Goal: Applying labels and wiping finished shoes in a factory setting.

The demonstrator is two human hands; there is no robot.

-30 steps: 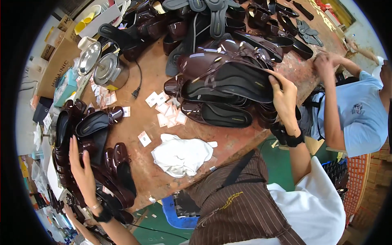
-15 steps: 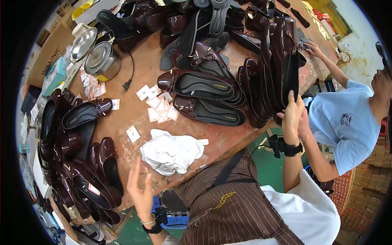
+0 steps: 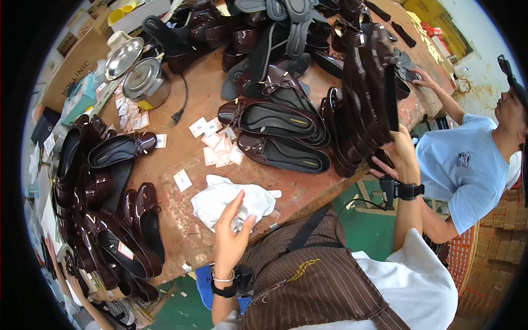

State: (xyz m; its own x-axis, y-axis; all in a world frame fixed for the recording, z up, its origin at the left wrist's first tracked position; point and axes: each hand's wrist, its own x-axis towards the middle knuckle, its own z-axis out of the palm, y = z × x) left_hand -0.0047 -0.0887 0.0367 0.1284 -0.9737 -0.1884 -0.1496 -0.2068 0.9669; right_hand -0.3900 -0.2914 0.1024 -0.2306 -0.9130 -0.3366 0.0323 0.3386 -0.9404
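My left hand (image 3: 232,242) hovers at the near side of a crumpled white cloth (image 3: 206,204), fingers apart and nothing in them. At the right, my right hand (image 3: 406,153) is closed on the near end of a dark burgundy patent shoe (image 3: 389,104) in an upright row of such shoes (image 3: 349,124). Its fingertips are partly hidden behind the shoe. A co-worker's fingers (image 3: 380,168) show just below the row. Left of the row, bow-trimmed flats (image 3: 286,154) with black insoles lie beside small white-and-pink tags (image 3: 223,151).
More burgundy shoes (image 3: 118,242) are heaped at the left edge, and others with dark insoles (image 3: 269,33) at the back. A lidded metal pot (image 3: 146,88) and a black plug cord (image 3: 179,113) lie far left. The co-worker (image 3: 462,159) stands at right, one hand on a grey piece (image 3: 404,63).
My left hand has moved right, to the cloth's near edge. My right hand has shifted slightly right and down, and the end of the shoe row has tilted with it.
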